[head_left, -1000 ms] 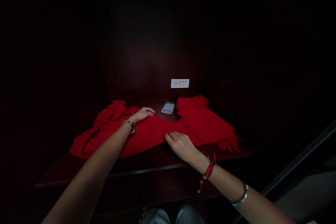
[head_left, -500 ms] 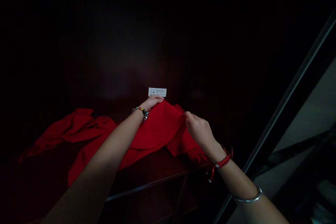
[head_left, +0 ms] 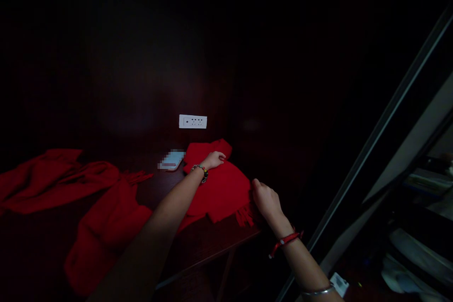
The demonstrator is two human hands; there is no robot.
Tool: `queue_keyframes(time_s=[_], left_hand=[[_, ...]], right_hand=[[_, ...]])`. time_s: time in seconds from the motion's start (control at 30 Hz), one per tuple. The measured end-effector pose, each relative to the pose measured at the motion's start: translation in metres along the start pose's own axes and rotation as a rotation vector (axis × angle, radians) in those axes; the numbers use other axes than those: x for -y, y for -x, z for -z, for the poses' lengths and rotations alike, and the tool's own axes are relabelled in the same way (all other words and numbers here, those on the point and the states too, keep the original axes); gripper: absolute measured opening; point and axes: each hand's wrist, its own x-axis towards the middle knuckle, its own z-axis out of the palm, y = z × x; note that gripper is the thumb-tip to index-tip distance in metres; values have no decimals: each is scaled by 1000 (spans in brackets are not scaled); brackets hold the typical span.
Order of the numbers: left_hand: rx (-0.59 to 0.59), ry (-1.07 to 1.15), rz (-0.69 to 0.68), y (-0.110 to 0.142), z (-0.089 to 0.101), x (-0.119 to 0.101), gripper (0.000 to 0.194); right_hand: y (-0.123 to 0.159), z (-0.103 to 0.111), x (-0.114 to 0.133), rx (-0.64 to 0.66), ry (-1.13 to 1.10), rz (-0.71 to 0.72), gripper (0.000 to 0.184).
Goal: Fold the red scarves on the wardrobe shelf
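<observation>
A red fringed scarf (head_left: 221,193) lies partly spread on a dark wooden shelf (head_left: 208,245), its fringe hanging near the front right edge. My left hand (head_left: 214,159) is on the upper part of the cloth, fingers curled in a pinch on it. At the scarf's right edge my right hand (head_left: 267,200) is closed, thumb side up, gripping the edge; the fingertips are hidden from me. More bunched red cloth (head_left: 106,226) with a fringe stretches out to the left. My left forearm hides whether it joins the spread part.
A white socket plate (head_left: 193,121) is on the dark back wall. Near it a flat pale-blue item (head_left: 173,159), blurred out, lies on the shelf. A metal-edged frame (head_left: 382,127) slants along the right, with dim stacked things (head_left: 414,255) beyond it.
Both hands have come down, laying the lifted scarf part onto the shelf. The blurred pale-blue item is now uncovered. The view has shifted slightly rightward.
</observation>
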Motion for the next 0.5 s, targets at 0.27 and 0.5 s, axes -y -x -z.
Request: queue_keyframes(time_s=[0.27, 0.5], left_hand=[[-84, -233, -117, 26, 32, -16, 27], [69, -467, -137, 154, 93, -1, 39]], right_hand=[[6, 20, 9, -116, -23, 88, 34], [22, 44, 58, -107, -234, 648, 33]])
